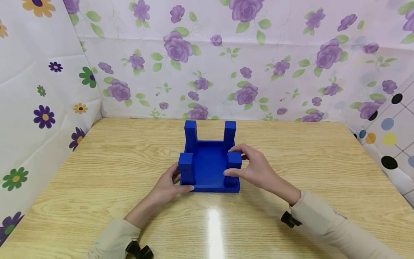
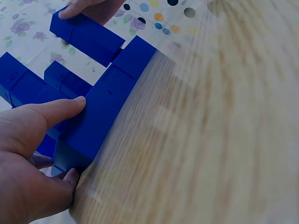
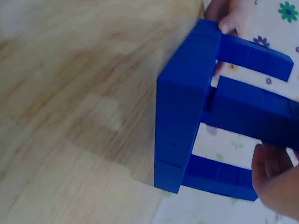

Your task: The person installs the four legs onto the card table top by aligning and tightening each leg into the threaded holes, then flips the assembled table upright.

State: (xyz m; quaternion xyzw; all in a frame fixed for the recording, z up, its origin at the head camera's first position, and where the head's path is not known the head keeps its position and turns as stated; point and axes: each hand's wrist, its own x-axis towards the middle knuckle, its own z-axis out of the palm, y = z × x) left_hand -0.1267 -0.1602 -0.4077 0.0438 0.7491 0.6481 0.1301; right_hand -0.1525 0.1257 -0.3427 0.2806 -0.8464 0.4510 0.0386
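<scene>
A blue rectangular base with a raised rim lies on the table, and a square blue post stands at each corner, like a small upturned table. My left hand grips the near left corner, its thumb on the front rim and its fingers round the side. My right hand pinches the near right post near its top, thumb in front and fingers behind. A narrow gap shows between that post's lower end and the base in both wrist views. Raised marks show on another post in the left wrist view.
A wood-grain table surrounds the base. Behind it hangs a floral sheet, with patterned sheets at both sides. Light glares off the tabletop in front. Dark devices are strapped at both wrists.
</scene>
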